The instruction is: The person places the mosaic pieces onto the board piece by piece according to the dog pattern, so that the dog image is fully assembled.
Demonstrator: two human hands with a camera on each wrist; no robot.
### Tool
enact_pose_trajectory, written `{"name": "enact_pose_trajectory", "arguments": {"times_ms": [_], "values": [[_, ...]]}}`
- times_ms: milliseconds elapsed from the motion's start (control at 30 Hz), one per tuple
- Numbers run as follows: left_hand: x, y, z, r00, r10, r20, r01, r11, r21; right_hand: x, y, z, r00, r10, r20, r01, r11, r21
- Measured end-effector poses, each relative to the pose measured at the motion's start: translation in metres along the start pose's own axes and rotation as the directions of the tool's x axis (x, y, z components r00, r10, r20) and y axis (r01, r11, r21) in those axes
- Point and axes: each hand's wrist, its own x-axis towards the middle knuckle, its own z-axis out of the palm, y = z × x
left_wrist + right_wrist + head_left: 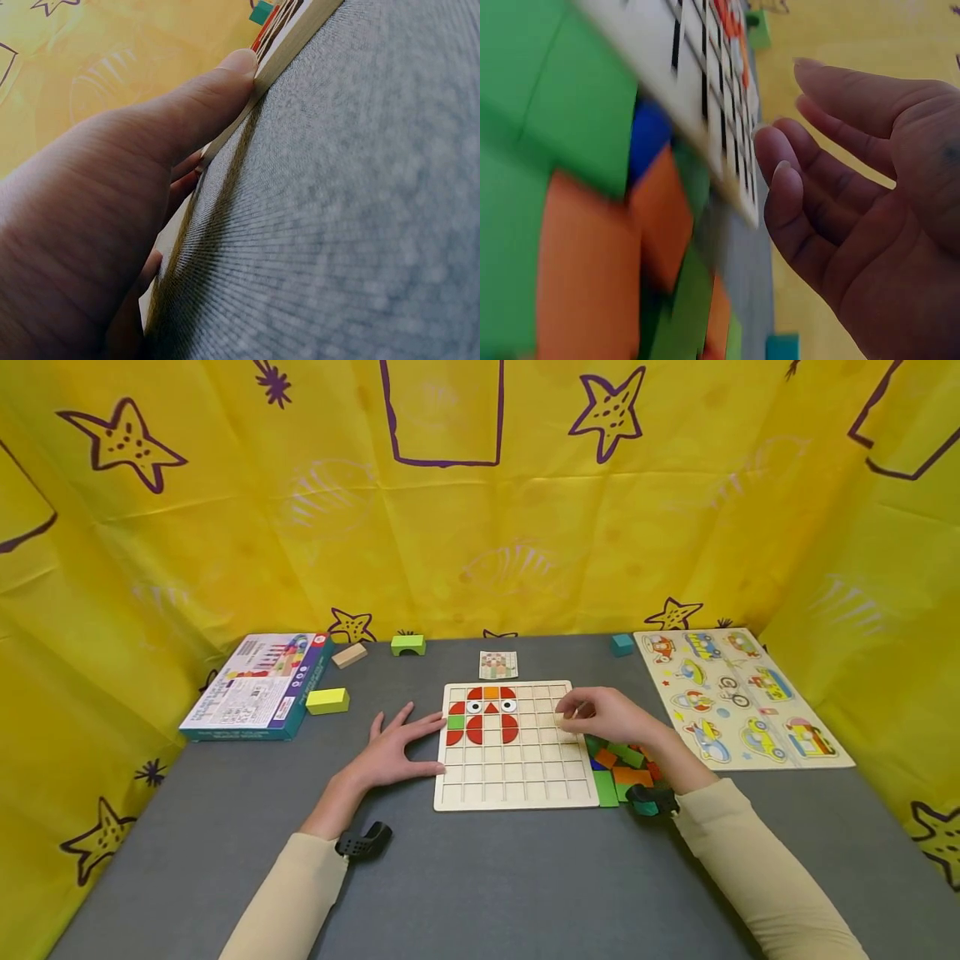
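Note:
A wooden grid board [517, 776] lies on the grey table, with red, green, orange and eye-marked tiles [491, 703] set in its upper left squares. My left hand [390, 756] touches the board's left edge with spread fingers; in the left wrist view its thumb [214, 82] rests against the edge. Over the board's right edge hovers my right hand [603, 714]. Its fingers are loosely bent, and the right wrist view shows a gap between thumb and fingers with nothing visible in it. Loose coloured tiles [630, 777] lie in a pile beneath that wrist.
Behind the board lies a small pattern card [498, 665]. A boxed toy [258, 685] and a yellow block [327, 702] are at left, near a green arch block [408, 646]. A teal cube [622, 645] and a picture puzzle board [738, 697] lie at right. Yellow curtains surround the table.

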Motion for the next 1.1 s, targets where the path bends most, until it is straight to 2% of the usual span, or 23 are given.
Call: {"name": "enact_pose_trajectory", "arguments": {"times_ms": [233, 500, 833, 1100], "values": [[-0.001, 0.0, -0.001, 1.0, -0.016, 0.0, 0.016, 1.0, -0.002, -0.021, 0.022, -0.016, 0.999, 0.047, -0.022, -0.047, 0.998, -0.03], [-0.001, -0.001, 0.0, 1.0, -0.016, 0.003, 0.016, 1.0, 0.009, -0.038, 0.037, -0.028, 0.996, 0.084, -0.042, -0.087, 0.993, -0.084], [-0.002, 0.003, -0.002, 1.0, -0.016, 0.007, 0.016, 1.0, -0.014, -0.044, 0.05, -0.021, 0.998, 0.016, -0.068, -0.026, 0.988, -0.154], [-0.002, 0.003, -0.002, 1.0, -0.021, 0.004, 0.021, 1.0, 0.003, -0.044, 0.044, -0.022, 0.998, 0.025, -0.061, -0.036, 0.982, -0.183]]}}
